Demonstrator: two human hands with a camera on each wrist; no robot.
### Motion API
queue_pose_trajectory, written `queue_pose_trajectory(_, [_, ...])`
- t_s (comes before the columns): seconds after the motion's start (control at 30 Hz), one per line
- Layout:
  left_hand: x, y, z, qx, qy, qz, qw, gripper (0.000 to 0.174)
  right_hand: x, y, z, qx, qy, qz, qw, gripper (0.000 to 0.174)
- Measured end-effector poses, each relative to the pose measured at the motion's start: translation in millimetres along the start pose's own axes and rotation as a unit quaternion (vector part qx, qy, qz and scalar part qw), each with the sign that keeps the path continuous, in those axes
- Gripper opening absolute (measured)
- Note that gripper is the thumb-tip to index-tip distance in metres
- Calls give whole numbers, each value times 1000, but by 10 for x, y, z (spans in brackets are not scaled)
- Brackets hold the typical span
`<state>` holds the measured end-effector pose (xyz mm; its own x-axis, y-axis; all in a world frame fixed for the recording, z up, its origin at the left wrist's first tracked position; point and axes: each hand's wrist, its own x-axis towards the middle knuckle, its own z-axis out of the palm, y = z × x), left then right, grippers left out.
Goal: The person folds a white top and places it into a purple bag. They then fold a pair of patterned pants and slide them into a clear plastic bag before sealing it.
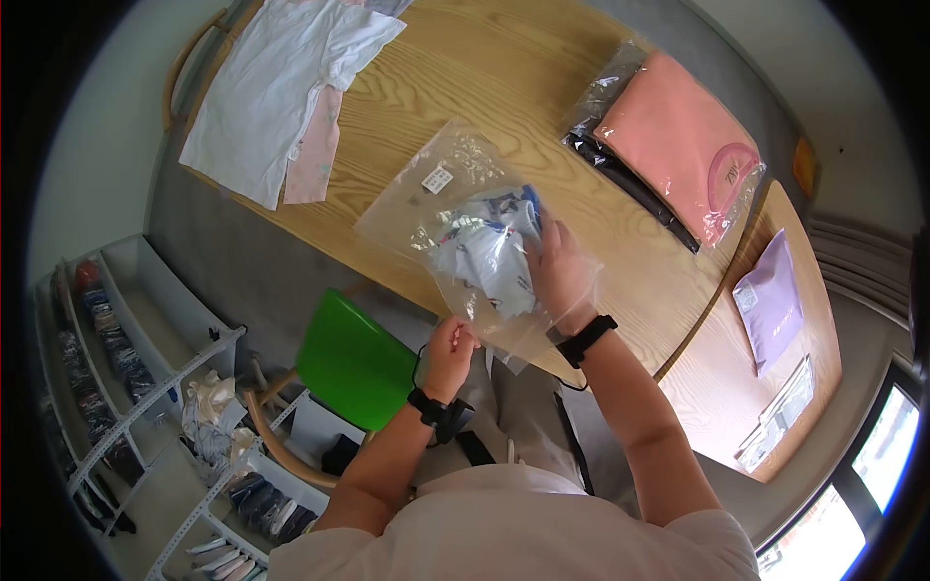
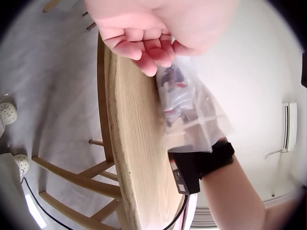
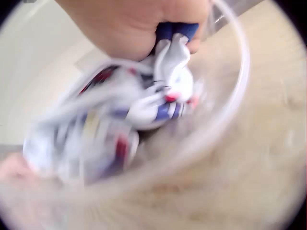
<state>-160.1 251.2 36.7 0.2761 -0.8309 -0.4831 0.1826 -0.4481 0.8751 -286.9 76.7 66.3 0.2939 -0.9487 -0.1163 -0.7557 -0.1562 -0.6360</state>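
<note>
A clear plastic bag (image 1: 399, 205) with a small white label lies over the front part of the wooden table. Bunched inside it is a white garment (image 1: 489, 261) with blue trim and red-and-dark print. My right hand (image 1: 562, 273) reaches into the bag and grips the garment; the right wrist view, though blurred, shows blue-edged cloth (image 3: 173, 52) in its fingers and the bag's rim around it. With curled fingers, my left hand (image 1: 449, 351) pinches the bag's near edge. In the left wrist view, the bag (image 2: 204, 127) extends from those fingertips toward the right wrist.
White and pink garments (image 1: 262, 97) lie at the table's back left. A bagged pink item (image 1: 668, 136) lies on dark packaging at the right. A lilac pouch (image 1: 772, 305) is on the adjoining table section. A green chair (image 1: 354, 358) stands beside my left arm, near shelving bins (image 1: 165, 320).
</note>
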Motion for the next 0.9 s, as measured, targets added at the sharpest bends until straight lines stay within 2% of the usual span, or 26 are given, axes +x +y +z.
queue_pose_trajectory(0.03, [35, 5, 28, -5, 4, 2, 1000, 14, 16, -8, -38, -3, -2, -5, 1000, 49])
queue_pose_trajectory(0.1, [43, 2, 60, -67, 45, -20, 997, 9, 11, -6, -53, 11, 2, -90, 996, 48])
queue_pose_trajectory(0.13, [34, -6, 65, -72, 52, -25, 996, 9, 22, 56, -4, 11, -7, -92, 996, 48])
queue_pose_trajectory(0.17, [38, -12, 67, -66, 40, -5, 997, 9, 41, 141, 51, 176, -34, -4, 984, 48])
queue_pose_trajectory(0.2, [35, -18, 73, -60, 27, 13, 998, 9, 46, 145, 57, 334, -58, 89, 937, 47])
queue_pose_trajectory(0.23, [27, -21, 84, -63, 30, 7, 998, 9, 21, 138, 47, 391, -68, 115, 911, 46])
queue_pose_trajectory(0.37, [18, 4, 171, -96, 53, -8, 994, 12, -10, 83, 10, 407, -21, 64, 911, 46])
queue_pose_trajectory(0.4, [12, 19, 189, -104, 49, -9, 993, 14, -17, 77, 32, 667, -37, 175, 723, 44])
queue_pose_trajectory(0.43, [9, 43, 213, -107, 54, -11, 993, 14, -25, 75, 49, 849, -47, 269, 452, 41])
queue_pose_trajectory(0.47, [17, 70, 238, -115, 58, -15, 992, 14, -66, 103, 37, 848, -52, 271, 453, 41])
queue_pose_trajectory(0.5, [24, 81, 252, -123, 62, -20, 990, 14, -151, 155, -6, 761, -63, 236, 601, 43])
queue_pose_trajectory(0.53, [24, 74, 256, -124, 67, -21, 990, 14, -227, 150, -64, 652, -73, 193, 730, 45])
queue_pose_trajectory(0.57, [14, 65, 265, -131, 67, -21, 989, 14, -306, 131, -153, 527, -96, 190, 822, 41])
queue_pose_trajectory(0.6, [8, 66, 277, -138, 65, -21, 988, 14, -379, 153, -124, 526, -100, 192, 823, 41])
queue_pose_trajectory(0.67, [21, 91, 284, -127, 65, -26, 989, 13, -477, 206, -7, 446, -180, 262, 837, 38])
queue_pose_trajectory(0.7, [20, 96, 289, -114, 64, -30, 991, 12, -460, 146, 45, 431, -183, 300, 831, 33])
queue_pose_trajectory(0.73, [23, 76, 290, -118, 66, -30, 990, 12, -372, 92, 21, 428, -185, 299, 833, 33])
queue_pose_trajectory(0.8, [24, 49, 281, -125, 61, -10, 990, 14, -207, -33, -47, 262, -279, 317, 867, 32])
queue_pose_trajectory(0.83, [19, 52, 284, -125, 64, -12, 990, 14, -242, -36, -5, 261, -283, 317, 867, 32])
queue_pose_trajectory(0.87, [22, 62, 276, -128, 62, -3, 990, 14, -293, -28, 61, 283, -171, 190, 924, 33])
queue_pose_trajectory(0.9, [17, 79, 269, -131, 61, 4, 990, 14, -328, -20, 104, 296, -53, 58, 952, 35])
